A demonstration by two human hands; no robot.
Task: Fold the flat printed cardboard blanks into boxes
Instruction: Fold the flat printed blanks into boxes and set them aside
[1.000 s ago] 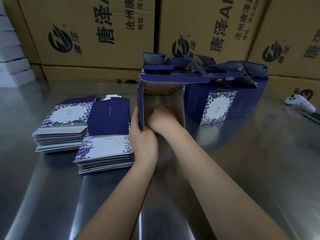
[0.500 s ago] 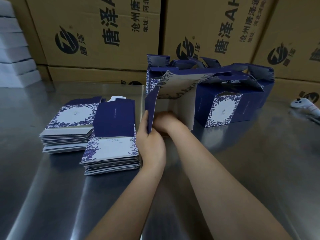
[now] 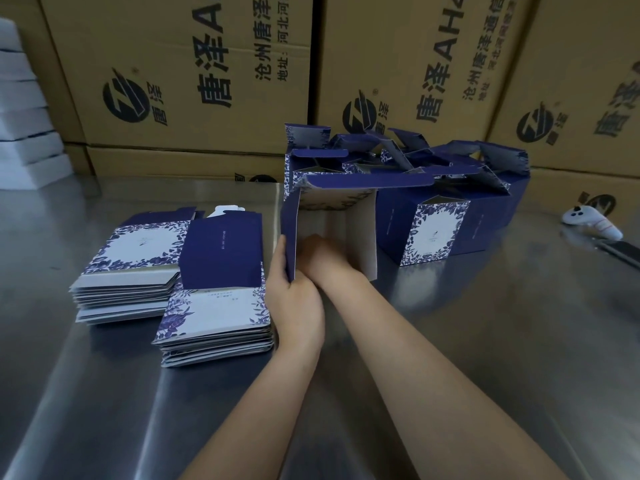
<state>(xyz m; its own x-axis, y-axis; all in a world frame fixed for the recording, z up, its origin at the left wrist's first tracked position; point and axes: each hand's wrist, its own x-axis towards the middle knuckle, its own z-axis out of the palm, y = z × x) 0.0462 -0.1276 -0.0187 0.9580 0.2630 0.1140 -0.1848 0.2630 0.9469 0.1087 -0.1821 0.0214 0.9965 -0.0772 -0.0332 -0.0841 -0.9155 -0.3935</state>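
A half-formed navy box (image 3: 360, 216) with a floral print stands open toward me on the steel table (image 3: 485, 323). My left hand (image 3: 294, 303) grips its left wall from outside, thumb along the edge. My right hand (image 3: 325, 254) reaches inside the box, its fingers hidden against the inner bottom. Two stacks of flat printed blanks lie to the left: a far stack (image 3: 135, 271) and a near stack (image 3: 218, 306). Several finished boxes (image 3: 436, 233) with open top flaps stand behind and to the right.
Large brown shipping cartons (image 3: 194, 81) line the back of the table. White foam slabs (image 3: 24, 133) are piled at the far left. A white handheld controller (image 3: 592, 223) and a dark flat object (image 3: 623, 252) lie at the right edge.
The box's top panel rose and tilted half a second ago, then settled squarer. Both hands have stayed at the box's left wall and inside it; the camera moved closer.
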